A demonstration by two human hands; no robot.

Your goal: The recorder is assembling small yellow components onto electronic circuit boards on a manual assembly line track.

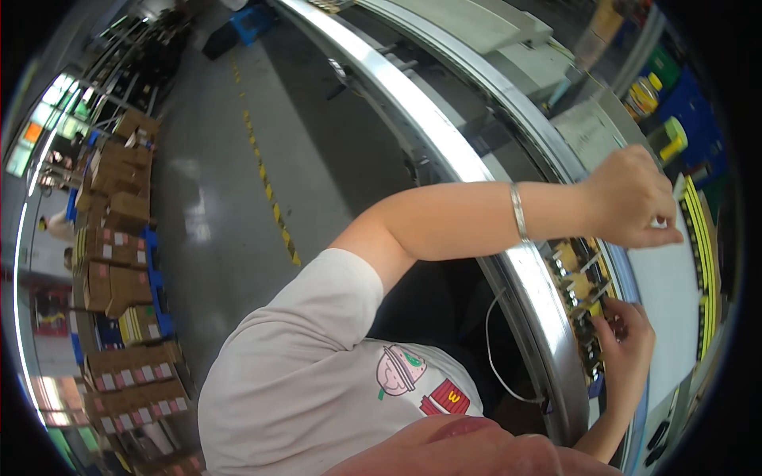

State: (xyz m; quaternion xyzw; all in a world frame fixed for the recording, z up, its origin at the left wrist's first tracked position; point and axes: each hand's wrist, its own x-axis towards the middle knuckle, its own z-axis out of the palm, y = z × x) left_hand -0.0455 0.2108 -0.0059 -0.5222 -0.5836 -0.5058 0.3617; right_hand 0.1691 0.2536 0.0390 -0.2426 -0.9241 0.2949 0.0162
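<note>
My left hand (635, 198), with a thin metal bracelet on the wrist, reaches out over the conveyor's white belt (667, 293). Its fingertips pinch a small pale part (665, 223). My right hand (627, 341) comes up from the lower right. Its curled fingers rest on a long circuit board (583, 293) with yellow and dark components, which lies along the belt's near edge. Whether those fingers grip a single component is hard to tell.
A curved metal rail (508, 262) edges the conveyor between my body and the board. Yellow strips (702, 238) lie at the belt's far side, bottles and blue bins (647, 95) beyond. Left, stacked cardboard boxes (119, 285) line a grey floor with a yellow-black line (274, 206).
</note>
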